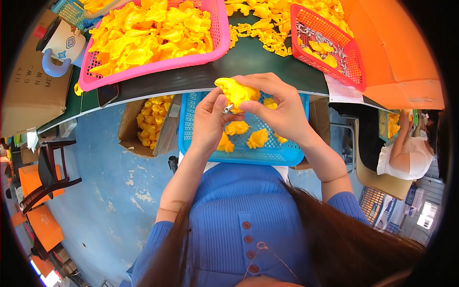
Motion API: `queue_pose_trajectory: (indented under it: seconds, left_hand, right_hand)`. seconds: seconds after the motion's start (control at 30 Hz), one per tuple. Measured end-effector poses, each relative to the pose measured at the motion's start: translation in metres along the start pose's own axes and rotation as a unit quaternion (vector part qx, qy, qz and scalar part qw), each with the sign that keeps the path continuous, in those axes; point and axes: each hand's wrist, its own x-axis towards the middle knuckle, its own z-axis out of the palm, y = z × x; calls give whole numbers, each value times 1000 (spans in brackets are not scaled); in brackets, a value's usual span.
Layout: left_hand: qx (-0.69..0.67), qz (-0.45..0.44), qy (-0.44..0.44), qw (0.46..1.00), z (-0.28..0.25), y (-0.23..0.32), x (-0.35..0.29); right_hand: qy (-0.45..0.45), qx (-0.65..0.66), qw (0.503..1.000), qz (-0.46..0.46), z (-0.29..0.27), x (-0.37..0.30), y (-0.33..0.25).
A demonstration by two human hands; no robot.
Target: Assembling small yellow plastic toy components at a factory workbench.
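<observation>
A glossy yellow molded plastic piece (235, 91) is held up between my two hands, above a blue basket. My left hand (208, 117) pinches its left side, close to a small shiny metal part (228, 109) that sticks out below the yellow plastic. With thumb and fingers, my right hand (282, 107) grips the piece from the right and covers part of it. Below, the blue basket (291, 155) rests at my lap, and several similar yellow pieces (258, 138) lie in it. Whether the metal part is fixed in the plastic cannot be made out.
On the dark green table (267, 67), a pink basket (220, 28) heaped with yellow parts stands left; a red basket (355, 60) holds metal parts and yellow pieces. A phone (108, 94) and kettle (60, 43) are farther left. Under the table is a cardboard box (128, 126). Another person (406, 155) sits right.
</observation>
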Motion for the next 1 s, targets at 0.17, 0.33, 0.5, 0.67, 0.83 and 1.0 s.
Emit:
queue_pose_trajectory:
  seconds: [0.17,0.33,0.5,0.67,0.83,1.0]
  left_hand:
    - [3,-1,1,1000,0,0,0]
    - [19,-6,4,1000,-1,-2,0]
    - [30,4,-34,999,-1,2,0]
    - [14,1,-39,999,2,-1,1]
    - [-8,18,-10,1000,6,-4,4]
    - [75,24,-1,997,2,-2,5]
  right_hand:
    - [1,0,1000,-3,0,0,1]
    - [6,3,1000,11,1,-1,-3]
    - [-9,-11,1000,11,0,-2,-8]
    - [5,-21,1000,-11,7,-5,-3]
    - [56,-93,992,-65,17,-6,-4]
    - [106,-110,979,-132,15,-3,6]
